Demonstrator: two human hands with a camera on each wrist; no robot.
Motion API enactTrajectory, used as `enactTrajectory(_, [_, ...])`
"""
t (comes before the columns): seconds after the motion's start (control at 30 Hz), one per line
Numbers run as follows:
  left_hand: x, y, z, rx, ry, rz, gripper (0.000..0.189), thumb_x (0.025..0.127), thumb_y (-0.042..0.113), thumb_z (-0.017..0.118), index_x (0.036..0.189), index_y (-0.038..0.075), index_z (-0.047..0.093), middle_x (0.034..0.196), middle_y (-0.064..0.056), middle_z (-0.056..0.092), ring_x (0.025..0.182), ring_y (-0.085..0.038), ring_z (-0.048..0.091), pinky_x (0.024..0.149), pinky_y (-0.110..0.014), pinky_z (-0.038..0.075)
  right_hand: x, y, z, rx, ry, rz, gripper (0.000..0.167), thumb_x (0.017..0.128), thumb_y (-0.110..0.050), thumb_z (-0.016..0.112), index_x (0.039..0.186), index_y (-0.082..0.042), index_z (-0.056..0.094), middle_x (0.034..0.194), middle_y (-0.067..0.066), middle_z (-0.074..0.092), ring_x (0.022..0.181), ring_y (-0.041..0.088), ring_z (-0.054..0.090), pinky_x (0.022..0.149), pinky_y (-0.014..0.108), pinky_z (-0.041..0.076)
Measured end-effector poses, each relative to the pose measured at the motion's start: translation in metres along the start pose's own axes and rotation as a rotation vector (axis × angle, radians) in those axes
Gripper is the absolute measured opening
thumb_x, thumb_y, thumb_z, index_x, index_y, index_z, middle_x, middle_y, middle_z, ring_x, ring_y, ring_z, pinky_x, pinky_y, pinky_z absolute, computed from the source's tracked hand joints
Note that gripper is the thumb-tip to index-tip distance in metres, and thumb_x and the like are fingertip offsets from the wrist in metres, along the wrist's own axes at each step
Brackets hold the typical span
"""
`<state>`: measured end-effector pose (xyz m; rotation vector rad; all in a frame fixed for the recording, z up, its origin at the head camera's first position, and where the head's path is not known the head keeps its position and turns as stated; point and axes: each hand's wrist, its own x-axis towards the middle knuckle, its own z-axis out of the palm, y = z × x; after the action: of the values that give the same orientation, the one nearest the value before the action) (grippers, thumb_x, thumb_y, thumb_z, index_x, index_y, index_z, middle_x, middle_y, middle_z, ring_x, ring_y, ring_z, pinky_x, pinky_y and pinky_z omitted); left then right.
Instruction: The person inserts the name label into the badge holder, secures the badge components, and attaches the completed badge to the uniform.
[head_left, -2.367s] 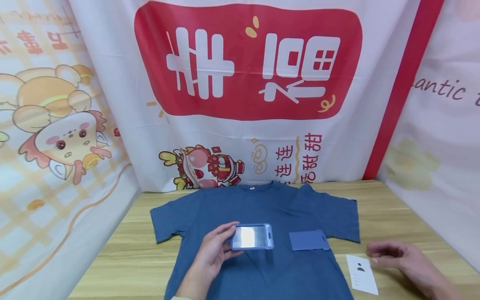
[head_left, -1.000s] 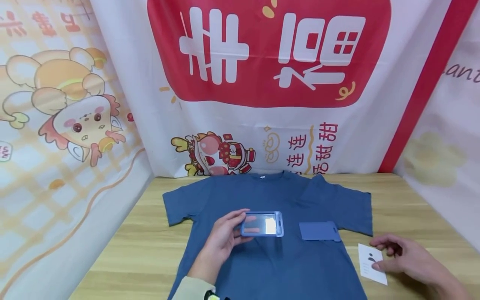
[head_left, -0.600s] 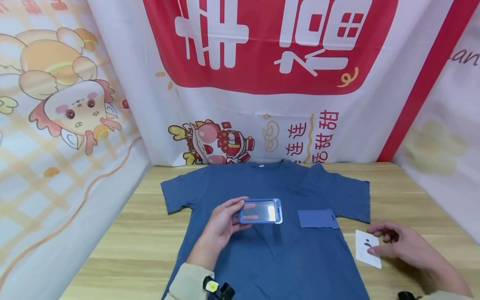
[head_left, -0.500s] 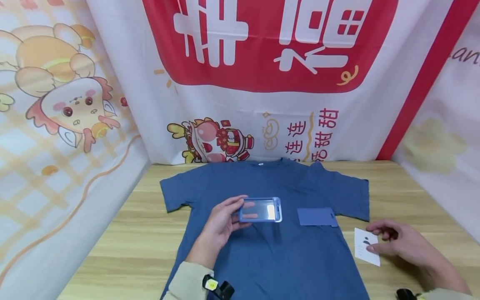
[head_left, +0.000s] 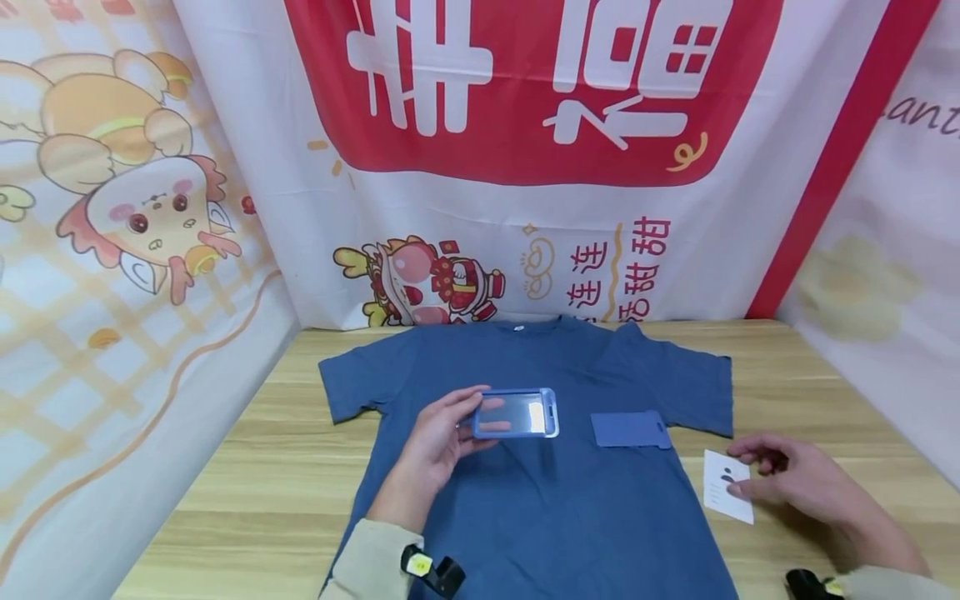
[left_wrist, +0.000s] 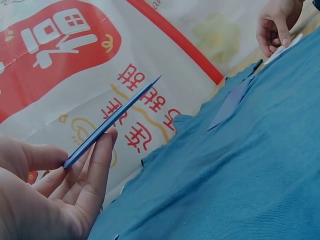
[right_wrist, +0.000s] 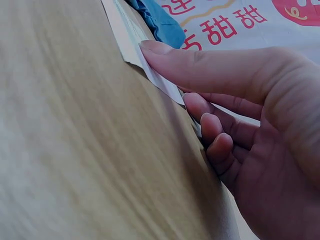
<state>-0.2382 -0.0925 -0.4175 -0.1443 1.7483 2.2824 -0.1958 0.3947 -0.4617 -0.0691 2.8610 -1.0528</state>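
Observation:
In the head view my left hand [head_left: 433,442] holds a blue-framed card holder [head_left: 521,413] with a clear window by its left end, above the shirt. The left wrist view has this holder [left_wrist: 112,120] edge-on, thumb on one side and fingers on the other. A flat blue panel [head_left: 630,429] with a slot at one end lies on the shirt to the right. My right hand [head_left: 806,483] pinches the right side of a white printed card [head_left: 722,500]. Seen from the right wrist, the thumb lies over the card [right_wrist: 162,86], with fingers curled at its edge.
A navy T-shirt [head_left: 517,517] is spread on the wooden table [head_left: 232,483], its sleeves out to both sides. Printed curtains [head_left: 600,183] hang behind and along both sides of the table. A small device is strapped to each wrist.
My right hand, earlier beside the white card, has moved left onto it, thumb now on top. The left hand keeps the card holder. The head view has tilted down.

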Motion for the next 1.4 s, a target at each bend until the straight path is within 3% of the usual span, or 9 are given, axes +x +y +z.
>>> enactTrajectory(0.33, [0.002, 0.007, 0.004, -0.004, -0.006, 0.007, 0.039, 0.113, 0.03, 0.057, 0.146, 0.011, 0.065, 0.133, -0.011, 0.077, 0.104, -0.023, 0.082, 0.098, -0.041, 0.064, 0.008, -0.005, -0.005, 0.0, 0.033, -0.03, 0.051, 0.087, -0.033, 0.091, 0.127, -0.007, 0.074, 0.11, 0.006, 0.069, 0.087, 0.005, 0.053, 0.07, 0.023, 0.045])
enactTrajectory(0.57, [-0.005, 0.004, 0.001, 0.0, -0.006, 0.003, 0.042, 0.113, 0.031, 0.057, 0.149, 0.01, 0.063, 0.137, -0.012, 0.075, 0.107, -0.024, 0.082, 0.102, -0.043, 0.063, 0.008, -0.005, 0.004, 0.026, 0.03, -0.011, 0.051, 0.085, -0.033, 0.093, 0.124, -0.005, 0.075, 0.109, 0.006, 0.068, 0.086, 0.006, 0.053, 0.07, 0.022, 0.045])
enactTrajectory(0.83, [-0.004, 0.004, 0.004, -0.005, -0.028, -0.001, 0.041, 0.113, 0.031, 0.057, 0.149, 0.01, 0.063, 0.137, -0.012, 0.076, 0.106, -0.024, 0.082, 0.098, -0.041, 0.065, 0.005, -0.002, 0.001, -0.036, 0.073, 0.011, 0.052, 0.086, -0.039, 0.092, 0.125, -0.01, 0.075, 0.105, 0.004, 0.064, 0.089, 0.005, 0.049, 0.071, 0.022, 0.041])
enactTrajectory(1.4, [-0.01, 0.003, 0.0, -0.028, -0.022, -0.033, 0.042, 0.113, 0.03, 0.057, 0.149, 0.009, 0.062, 0.133, -0.011, 0.077, 0.107, -0.025, 0.081, 0.098, -0.042, 0.065, 0.002, -0.006, 0.006, -0.045, 0.042, 0.03, 0.05, 0.088, -0.039, 0.089, 0.126, -0.009, 0.075, 0.11, 0.004, 0.067, 0.09, 0.008, 0.052, 0.071, 0.022, 0.044])
